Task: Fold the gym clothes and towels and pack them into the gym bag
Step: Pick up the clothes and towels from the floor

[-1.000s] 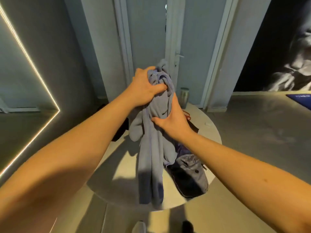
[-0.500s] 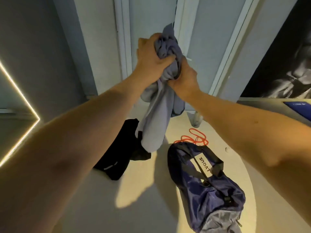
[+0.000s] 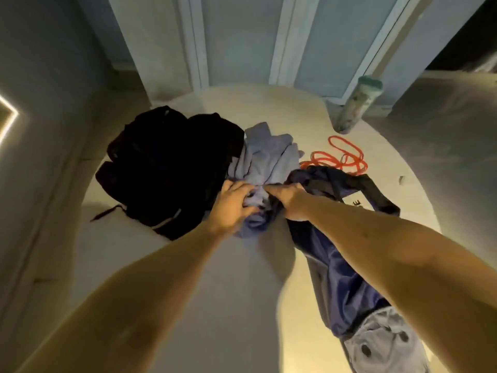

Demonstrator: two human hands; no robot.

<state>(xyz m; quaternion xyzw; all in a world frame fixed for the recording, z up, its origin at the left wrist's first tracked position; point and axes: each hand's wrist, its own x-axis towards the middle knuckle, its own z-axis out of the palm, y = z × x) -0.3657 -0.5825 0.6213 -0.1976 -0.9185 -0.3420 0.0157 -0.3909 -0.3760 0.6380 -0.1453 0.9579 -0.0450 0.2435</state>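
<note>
Round pale tabletop (image 3: 236,297): left hand (image 3: 234,207) and right hand (image 3: 289,201) clutch a bunched lavender cloth garment (image 3: 269,160). Heaped black clothing (image 3: 172,168) lies leftward, a navy nylon gym bag (image 3: 341,281) beneath the right forearm; nothing looks folded.

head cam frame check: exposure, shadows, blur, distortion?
Head view: dim, warm light. Arm shadows fall across the table. The black clothes are crushed to near-featureless dark. There is soft blur all over, plain on the bottle. The wide-angle lens bends the door frame. The left hand and right hand gripping the grey top are readable. The light strip clips.
</note>
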